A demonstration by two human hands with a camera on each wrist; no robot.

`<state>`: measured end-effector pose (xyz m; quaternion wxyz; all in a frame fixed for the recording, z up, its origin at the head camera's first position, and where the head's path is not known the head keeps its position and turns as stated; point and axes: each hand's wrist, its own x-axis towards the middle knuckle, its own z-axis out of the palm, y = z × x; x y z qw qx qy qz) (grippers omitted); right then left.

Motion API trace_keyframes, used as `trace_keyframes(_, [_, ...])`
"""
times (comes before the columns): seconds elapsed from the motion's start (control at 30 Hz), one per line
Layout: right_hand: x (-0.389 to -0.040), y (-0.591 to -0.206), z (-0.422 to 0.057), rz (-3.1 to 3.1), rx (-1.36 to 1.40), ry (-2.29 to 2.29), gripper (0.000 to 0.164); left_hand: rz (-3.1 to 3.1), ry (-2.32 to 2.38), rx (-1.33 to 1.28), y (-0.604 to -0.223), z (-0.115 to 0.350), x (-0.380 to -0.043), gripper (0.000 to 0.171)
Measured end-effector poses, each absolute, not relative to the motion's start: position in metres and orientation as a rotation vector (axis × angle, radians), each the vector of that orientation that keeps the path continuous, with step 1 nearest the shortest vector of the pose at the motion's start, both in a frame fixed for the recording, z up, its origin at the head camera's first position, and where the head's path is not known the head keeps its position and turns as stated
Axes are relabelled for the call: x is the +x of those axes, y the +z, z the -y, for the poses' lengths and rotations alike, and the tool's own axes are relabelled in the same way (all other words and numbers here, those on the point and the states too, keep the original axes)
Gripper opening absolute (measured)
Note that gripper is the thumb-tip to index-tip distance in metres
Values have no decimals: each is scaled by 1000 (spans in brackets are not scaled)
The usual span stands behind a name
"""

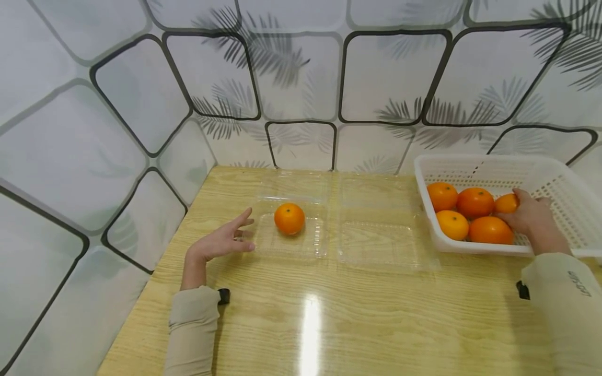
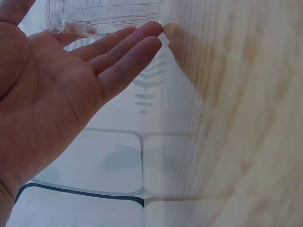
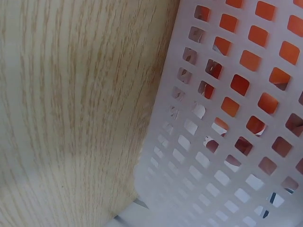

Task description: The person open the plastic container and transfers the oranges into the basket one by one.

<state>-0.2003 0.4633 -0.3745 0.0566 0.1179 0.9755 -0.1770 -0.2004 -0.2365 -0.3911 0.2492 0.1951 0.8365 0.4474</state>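
Note:
My left hand (image 1: 221, 241) is beside the left edge of a clear plastic container (image 1: 310, 245), its fingers apart and nothing in them. The left wrist view shows that palm (image 2: 52, 90) with extended fingers near the container's clear wall (image 2: 118, 12). A single orange (image 1: 289, 219) sits inside the container. At the right, my right hand (image 1: 533, 215) reaches into a white perforated basket (image 1: 425, 209), thumb and fingers around an orange (image 1: 505, 203). In the right wrist view the basket wall (image 3: 208, 179) hides most of that hand.
Several more oranges (image 1: 475, 202) lie in the basket's left part. A second clear container (image 1: 381, 245) stands open between the first one and the basket. Behind the wooden table (image 1: 376, 318) is a patterned wall (image 1: 301, 78), which also runs along the left side.

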Motion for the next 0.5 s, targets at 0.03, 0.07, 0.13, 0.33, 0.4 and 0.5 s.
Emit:
trace_keyframes(0.03, [-200, -374, -463, -2955, 357, -542, 90, -2279, 1219, 527, -392, 237, -200, 97])
trace_keyframes(0.07, [-200, -374, -462, -2954, 360, -545, 90, -2279, 1219, 529, -392, 237, -200, 97])
trace_keyframes(0.13, [-199, -373, -461, -2948, 369, -547, 90, -2277, 1223, 526, -392, 236, -200, 97])
trace_keyframes(0.33, [-199, -371, -458, -2929, 407, -563, 87, -2280, 1215, 520, -392, 236, -201, 97])
trace_keyframes(0.4, [-200, -371, -458, -2926, 419, -579, 85, -2280, 1213, 519, -393, 236, -201, 97])
trace_keyframes(0.5, [-202, -371, -459, -2924, 425, -596, 84, -2280, 1220, 517, -393, 237, -201, 98])
